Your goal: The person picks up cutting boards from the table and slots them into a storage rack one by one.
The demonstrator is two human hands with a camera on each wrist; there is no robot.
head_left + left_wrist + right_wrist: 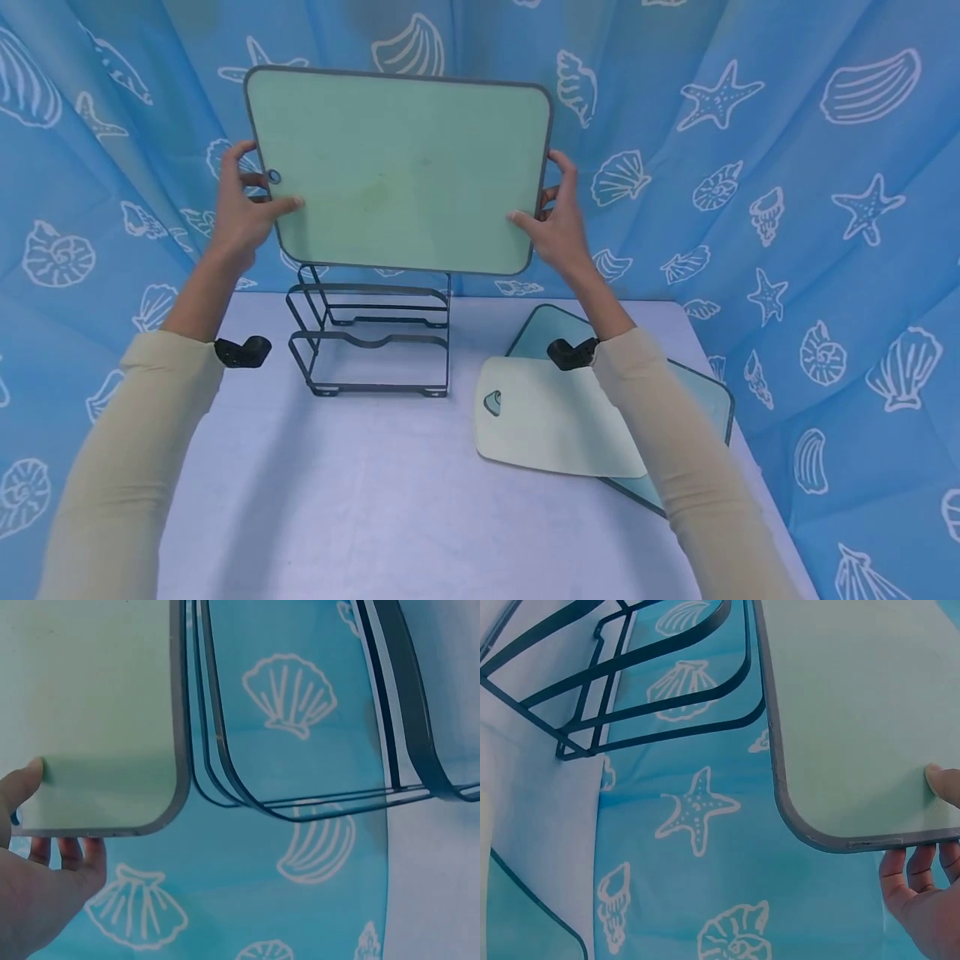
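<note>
A pale green cutting board (405, 167) with a grey rim and a small hole near its left edge is held up above the table. My left hand (243, 208) grips its left edge, thumb on the near face and fingers behind. At the opposite edge my right hand (558, 217) grips it the same way. Both wrist views show the thumb on the green face and fingertips at the grey rim. Just below the board's lower edge stands a black wire rack (375, 339) with upright dividers, its back part overlapped by the board in the head view.
On the table (360, 500), right of the rack, a cream cutting board (551, 425) with a handle hole lies over a larger teal board (693, 387) with a dark rim. Behind and beside the table hangs a blue shell-print curtain (787, 208).
</note>
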